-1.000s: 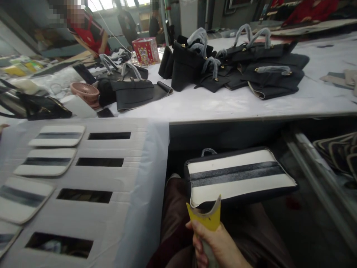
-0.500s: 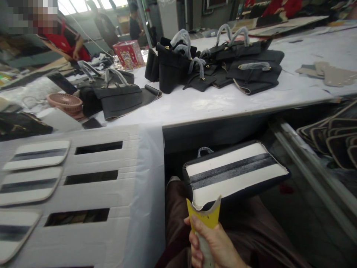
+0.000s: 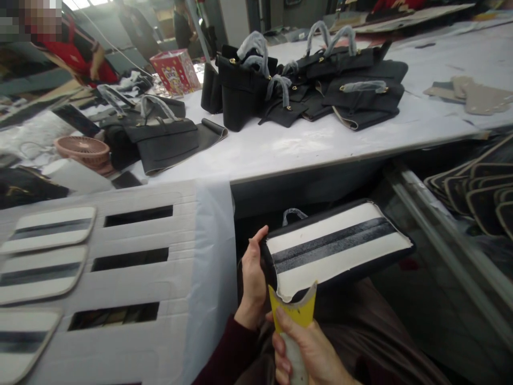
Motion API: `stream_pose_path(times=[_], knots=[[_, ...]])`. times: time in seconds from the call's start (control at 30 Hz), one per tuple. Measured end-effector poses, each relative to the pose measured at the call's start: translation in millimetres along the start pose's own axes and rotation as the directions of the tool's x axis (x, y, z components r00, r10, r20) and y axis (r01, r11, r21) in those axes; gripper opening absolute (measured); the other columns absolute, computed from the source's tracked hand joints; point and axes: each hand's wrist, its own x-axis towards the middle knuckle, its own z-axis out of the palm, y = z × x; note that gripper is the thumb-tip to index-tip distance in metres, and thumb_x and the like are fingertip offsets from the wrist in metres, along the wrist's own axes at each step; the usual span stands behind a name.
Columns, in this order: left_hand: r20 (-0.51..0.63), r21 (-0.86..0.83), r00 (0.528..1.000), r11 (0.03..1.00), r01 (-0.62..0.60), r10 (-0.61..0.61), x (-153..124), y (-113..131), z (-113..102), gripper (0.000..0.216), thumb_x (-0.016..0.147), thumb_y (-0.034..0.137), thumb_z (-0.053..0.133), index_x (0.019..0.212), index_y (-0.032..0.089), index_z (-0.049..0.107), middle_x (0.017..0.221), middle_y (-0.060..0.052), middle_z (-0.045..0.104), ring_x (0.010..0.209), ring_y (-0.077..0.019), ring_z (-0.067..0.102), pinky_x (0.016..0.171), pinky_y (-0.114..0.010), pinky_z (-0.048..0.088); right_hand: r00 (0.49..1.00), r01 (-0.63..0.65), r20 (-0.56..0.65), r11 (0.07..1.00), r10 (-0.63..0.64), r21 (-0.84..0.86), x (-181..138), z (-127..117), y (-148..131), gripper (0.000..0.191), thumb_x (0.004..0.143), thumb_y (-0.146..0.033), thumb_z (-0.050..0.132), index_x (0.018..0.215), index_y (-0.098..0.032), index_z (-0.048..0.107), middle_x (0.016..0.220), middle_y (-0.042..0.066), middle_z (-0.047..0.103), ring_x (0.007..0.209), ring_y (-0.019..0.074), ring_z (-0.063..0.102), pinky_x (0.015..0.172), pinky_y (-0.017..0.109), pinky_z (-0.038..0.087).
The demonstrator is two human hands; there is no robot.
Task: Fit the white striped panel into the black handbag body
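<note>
- White panels (image 3: 56,218): three, dark-striped, near left, in a column on a slotted cardboard sheet (image 3: 178,283); the nearest is cut by the frame.
- Pink fan (image 3: 82,149): far left, on the white worktop (image 3: 248,155).
- Left grip (image 3: 252,274): fingers raised at the left end of the black bag (image 3: 340,244); seems to touch it; whether it clasps cannot be told.
- Right grip (image 3: 306,342): clamped on the pale handle of the yellow scraper (image 3: 295,316); notched edge pointing away, overlapping the bag's near left corner in view, contact unclear.
- Handbags (image 3: 242,96): group, far middle, handles wrapped.
- Black bag: below the worktop's near edge, pale striped base uppermost; long axis left to right, right end slightly farther. Lies just right of the left grip, the nearer one, and beyond the right grip.
- Dark panels (image 3: 483,200): pale-edged, piled, right.
</note>
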Motion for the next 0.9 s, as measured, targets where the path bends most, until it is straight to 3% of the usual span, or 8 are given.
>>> stream_pose_path(times=[0.1,0.43,0.9], knots=[[0.041,0.162,0.993,0.98,-0.112,0.107,1.2,10.8,4.5,0.046,0.099,0.05,0.036,0.122,0.023,0.065,0.136,-0.004,0.06,0.13,-0.021,0.049,0.114,-0.036,0.032,0.999,-0.03,-0.019,1.0,0.03,0.005,-3.2,1.9,-4.5,0.064,0.062,-0.065,0.082,0.095,-0.017,0.055,0.05,-0.008,0.049,0.036,0.0062,0.039,0.037,0.019,0.036],[-0.055,0.237,0.992,0.967,-0.095,0.111,1.6,9.0,16.4,0.04,0.101,0.045,0.037,0.112,0.023,0.068,0.123,-0.004,0.065,0.119,-0.0195,0.056,0.105,-0.034,0.039,0.994,-0.105,0.008,0.994,0.105,0.016,0.2,-6.0,-15.2,0.065,0.059,-0.065,0.083,0.092,-0.016,0.055,0.048,-0.008,0.05,0.034,0.0056,0.039,0.035,0.018,0.036],[-0.013,0.462,0.984,0.873,-0.153,0.179,4.1,16.8,23.1,0.032,0.101,0.037,0.037,0.111,0.023,0.064,0.12,-0.004,0.064,0.116,-0.0188,0.056,0.102,-0.031,0.04,0.975,-0.141,0.148,0.976,0.166,-0.163,8.4,-30.5,-28.9,0.06,0.071,-0.069,0.073,0.091,-0.015,0.056,0.05,-0.007,0.051,0.034,0.0078,0.044,0.038,0.021,0.043]])
